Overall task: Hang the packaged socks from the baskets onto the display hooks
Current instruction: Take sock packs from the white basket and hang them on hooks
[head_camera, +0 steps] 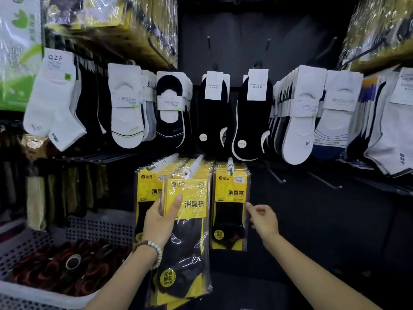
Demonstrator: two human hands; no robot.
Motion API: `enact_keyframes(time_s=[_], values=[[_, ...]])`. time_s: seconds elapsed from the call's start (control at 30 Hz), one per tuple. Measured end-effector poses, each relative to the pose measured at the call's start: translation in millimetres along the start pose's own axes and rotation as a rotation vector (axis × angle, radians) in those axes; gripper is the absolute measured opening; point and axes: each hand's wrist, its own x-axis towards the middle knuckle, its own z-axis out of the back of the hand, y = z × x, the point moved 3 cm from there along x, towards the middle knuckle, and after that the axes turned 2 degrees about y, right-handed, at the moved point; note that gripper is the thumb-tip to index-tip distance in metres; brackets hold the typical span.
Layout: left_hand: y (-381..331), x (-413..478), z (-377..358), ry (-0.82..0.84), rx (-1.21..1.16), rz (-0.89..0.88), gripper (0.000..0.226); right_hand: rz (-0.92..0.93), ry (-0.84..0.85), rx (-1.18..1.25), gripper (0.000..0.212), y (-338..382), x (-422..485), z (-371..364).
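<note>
The basket (93, 224) is seen below and to the left of the grip, with dark bundled goods lying in it. A packet of socks (192, 206), yellow card under clear film, is held upright in front of the packets already hung. Its top edge is raised to just under the white tip of the middle hook (194, 166), directly above the grip. Whether its hole is already threaded cannot be told.

The step in hand is judged to be the threading. The hole should be lined up squarely with the hook tip, the packet kept upright, then slid back until it meets the hung stack. As the film looks slippery and limp, the top should be steadied from the right.

The packet is clasped by the left hand (159, 222) at its left edge, thumb laid across the front, fingers hidden behind. The right hand (264, 220) holds nothing. Its forefinger is stretched to the edge of the neighbouring hung packets (230, 198), the other fingers loosely curled.
</note>
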Motion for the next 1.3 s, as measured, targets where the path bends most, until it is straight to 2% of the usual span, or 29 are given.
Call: enact_keyframes(time_s=[0.1,0.17,0.23,0.37,0.57,0.63,0.7,0.77,0.9,1.03,1.13,1.3], values=[[-1.7,-7.8,-9.1,0.059,-0.022,0.027,0.022,0.128,0.270,0.074,0.021,25.4,-37.8,-12.4],[-5.8,-15.3,-17.6,0.093,-0.050,0.034,0.019,0.191,0.356,0.136,0.017,40.1,-62.4,-20.0],[-9.8,-23.0,-25.6,0.103,-0.078,0.040,0.020,0.223,0.375,0.163,0.018,48.0,-80.9,-24.9],[-14.6,-33.1,-35.6,0.078,-0.069,0.064,0.021,0.197,0.298,0.257,0.033,49.7,-94.8,-22.3],[-13.2,-35.7,-33.0,0.122,-0.042,0.060,0.038,0.080,0.447,0.358,0.018,42.5,-91.7,-9.0],[-9.4,-31.8,-30.0,0.145,-0.011,0.033,0.039,0.071,0.441,0.346,0.020,38.4,-87.9,-6.0],[-8.1,-27.3,-27.8,0.148,0.020,0.006,0.029,0.053,0.400,0.341,0.022,32.6,-82.5,-2.6],[-9.2,-22.4,-22.9,0.108,0.030,-0.010,0.019,0.029,0.339,0.358,0.018,28.0,-75.9,3.4],[-9.9,-7.8,-5.6,0.009,0.041,-0.048,0.017,0.011,0.178,0.362,0.014,28.1,-53.1,19.3],[-5.4,5.7,4.6,-0.007,0.080,-0.081,0.020,0.130,0.125,0.276,0.014,44.1,-29.7,17.9],[-0.9,13.7,7.7,-0.041,0.091,-0.071,0.036,0.190,0.157,0.212,0.014,51.8,-15.6,2.6],[1.9,18.9,5.7,-0.044,0.086,-0.073,0.040,0.126,0.130,0.250,0.012,43.5,3.9,-21.4]])
